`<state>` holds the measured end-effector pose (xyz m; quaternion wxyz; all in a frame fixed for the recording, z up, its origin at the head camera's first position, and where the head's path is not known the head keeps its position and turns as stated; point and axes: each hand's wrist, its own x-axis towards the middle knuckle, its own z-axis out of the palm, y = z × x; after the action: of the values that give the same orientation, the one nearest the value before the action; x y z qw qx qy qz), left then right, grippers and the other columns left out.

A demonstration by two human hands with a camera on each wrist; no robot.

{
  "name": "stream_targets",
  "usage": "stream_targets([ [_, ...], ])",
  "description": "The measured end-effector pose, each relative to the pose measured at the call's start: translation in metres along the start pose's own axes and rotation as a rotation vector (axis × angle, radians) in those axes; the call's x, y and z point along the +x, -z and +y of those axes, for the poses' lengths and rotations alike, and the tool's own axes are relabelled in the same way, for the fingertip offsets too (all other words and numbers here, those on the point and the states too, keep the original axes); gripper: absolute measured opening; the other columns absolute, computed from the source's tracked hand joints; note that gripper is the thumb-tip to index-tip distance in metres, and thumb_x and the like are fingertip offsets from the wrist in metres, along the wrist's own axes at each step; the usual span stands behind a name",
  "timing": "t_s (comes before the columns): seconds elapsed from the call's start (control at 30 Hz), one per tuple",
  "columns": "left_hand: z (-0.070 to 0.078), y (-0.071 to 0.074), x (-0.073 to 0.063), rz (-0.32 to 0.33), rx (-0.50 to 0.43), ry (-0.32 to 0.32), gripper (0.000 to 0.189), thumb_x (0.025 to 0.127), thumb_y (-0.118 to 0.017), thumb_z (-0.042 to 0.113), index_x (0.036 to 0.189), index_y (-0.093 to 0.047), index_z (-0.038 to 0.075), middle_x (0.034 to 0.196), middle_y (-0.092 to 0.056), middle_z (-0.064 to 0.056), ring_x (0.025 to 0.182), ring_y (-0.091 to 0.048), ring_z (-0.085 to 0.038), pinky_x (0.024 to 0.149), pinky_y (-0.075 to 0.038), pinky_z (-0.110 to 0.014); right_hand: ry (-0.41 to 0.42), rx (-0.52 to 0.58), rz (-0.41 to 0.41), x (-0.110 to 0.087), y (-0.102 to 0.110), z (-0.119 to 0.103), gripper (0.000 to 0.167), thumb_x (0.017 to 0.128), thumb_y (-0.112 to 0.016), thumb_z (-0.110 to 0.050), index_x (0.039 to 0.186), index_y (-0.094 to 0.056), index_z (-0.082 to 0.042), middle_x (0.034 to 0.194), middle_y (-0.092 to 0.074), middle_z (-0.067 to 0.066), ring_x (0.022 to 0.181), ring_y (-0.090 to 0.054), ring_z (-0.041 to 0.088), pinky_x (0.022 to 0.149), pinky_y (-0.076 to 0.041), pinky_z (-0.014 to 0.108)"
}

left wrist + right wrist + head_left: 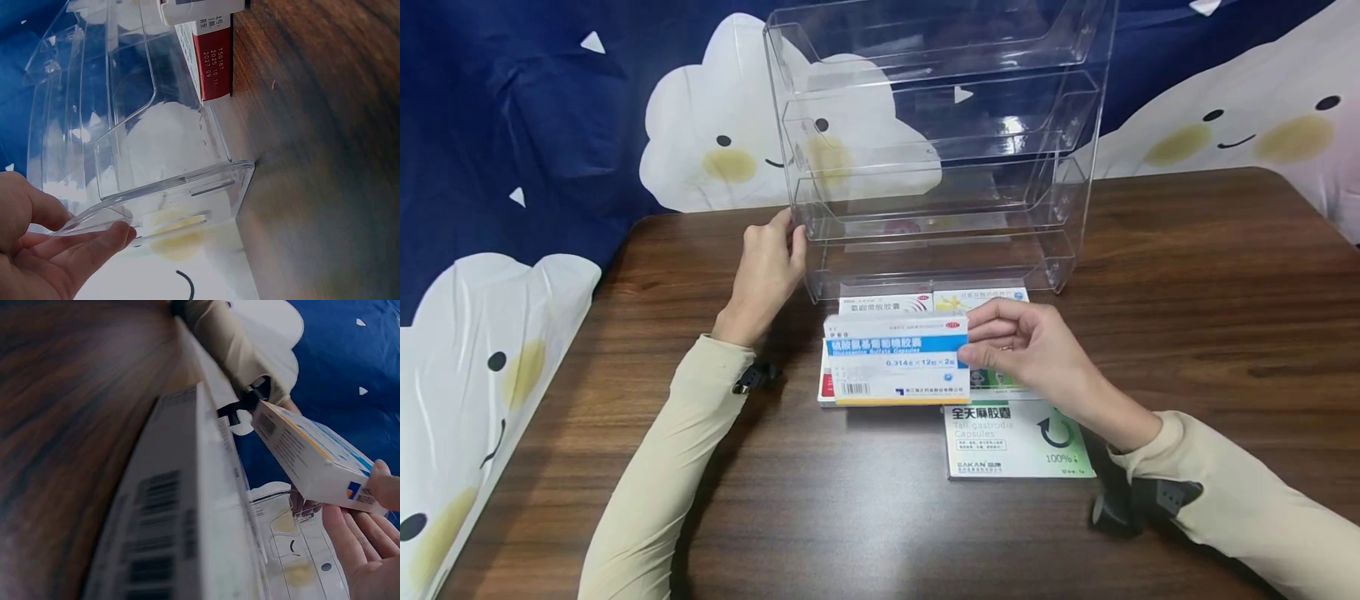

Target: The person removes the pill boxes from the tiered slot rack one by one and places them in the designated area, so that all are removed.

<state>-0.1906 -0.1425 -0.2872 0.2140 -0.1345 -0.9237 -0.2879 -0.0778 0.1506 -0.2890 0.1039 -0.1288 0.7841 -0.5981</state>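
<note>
My right hand (1048, 358) pinches the right end of a white and blue medicine box (895, 371), thumb on the front. The box is tipped up above other boxes, its printed face toward me. In the right wrist view, the fingers (353, 540) lie under one end of this box (297, 456). A clear plastic tiered rack (925, 225) stands behind the boxes, and its tiers look bare. My left hand (767, 271) grips the rack's left side panel; in the left wrist view the thumb and fingers (94, 250) lie on either side of the panel's edge.
A green and white capsule box (1018, 446) lies nearest me on the wooden table (820, 517). Behind the held box, a white box (883, 304) and a yellow and white box (981, 296) lie against the rack's front. A cloud-patterned curtain (565, 108) hangs behind the table.
</note>
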Motion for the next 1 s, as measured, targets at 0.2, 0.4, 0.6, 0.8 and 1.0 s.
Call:
stream_targets([
  [0.2, -0.001, -0.002, -0.001, 0.0, -0.005, -0.001, 0.02, 0.097, -0.05, 0.004, 0.1, -0.062, -0.011, 0.087, -0.069, -0.025, 0.068, -0.061, -0.028, 0.062, -0.053, -0.041, 0.007, -0.038, -0.097, -0.003, -0.01, 0.006, 0.03, 0.083, -0.075, -0.009, 0.107, -0.06, 0.003, 0.093, -0.07, 0.01, 0.084, -0.068, 0.015, 0.072, -0.055, 0.022],
  [0.4, -0.002, -0.003, 0.0, 0.01, -0.005, -0.014, 0.019, 0.096, -0.05, 0.004, 0.098, -0.063, -0.01, 0.085, -0.069, -0.025, 0.069, -0.061, -0.029, 0.065, -0.053, -0.043, -0.028, -0.037, -0.147, -0.009, -0.019, 0.007, 0.034, 0.081, -0.078, -0.015, 0.104, -0.059, 0.0, 0.091, -0.069, 0.007, 0.085, -0.067, 0.016, 0.071, -0.053, 0.023],
  [0.6, -0.003, -0.002, -0.001, 0.019, -0.002, -0.014, 0.019, 0.096, -0.05, 0.004, 0.097, -0.063, -0.01, 0.083, -0.069, -0.024, 0.069, -0.061, -0.03, 0.065, -0.052, -0.043, -0.042, -0.033, -0.184, -0.013, -0.025, 0.009, 0.033, 0.079, -0.08, -0.017, 0.099, -0.059, -0.001, 0.09, -0.069, 0.006, 0.086, -0.068, 0.018, 0.077, -0.054, 0.025],
  [0.8, -0.002, -0.002, -0.001, 0.01, -0.003, -0.01, 0.02, 0.097, -0.05, 0.005, 0.1, -0.063, -0.01, 0.085, -0.069, -0.025, 0.068, -0.061, -0.028, 0.063, -0.053, -0.042, -0.065, -0.057, -0.215, -0.015, -0.029, 0.01, 0.035, 0.079, -0.08, -0.017, 0.1, -0.058, -0.001, 0.089, -0.069, 0.004, 0.084, -0.068, 0.018, 0.077, -0.054, 0.026],
  [1.0, -0.001, -0.002, -0.001, 0.011, -0.001, -0.016, 0.02, 0.097, -0.05, 0.005, 0.1, -0.062, -0.01, 0.085, -0.069, -0.025, 0.068, -0.061, -0.027, 0.063, -0.053, -0.042, -0.077, -0.023, -0.29, -0.017, -0.027, 0.011, 0.046, 0.081, -0.078, -0.019, 0.113, -0.053, 0.001, 0.092, -0.07, 0.006, 0.085, -0.07, 0.02, 0.079, -0.053, 0.026],
])
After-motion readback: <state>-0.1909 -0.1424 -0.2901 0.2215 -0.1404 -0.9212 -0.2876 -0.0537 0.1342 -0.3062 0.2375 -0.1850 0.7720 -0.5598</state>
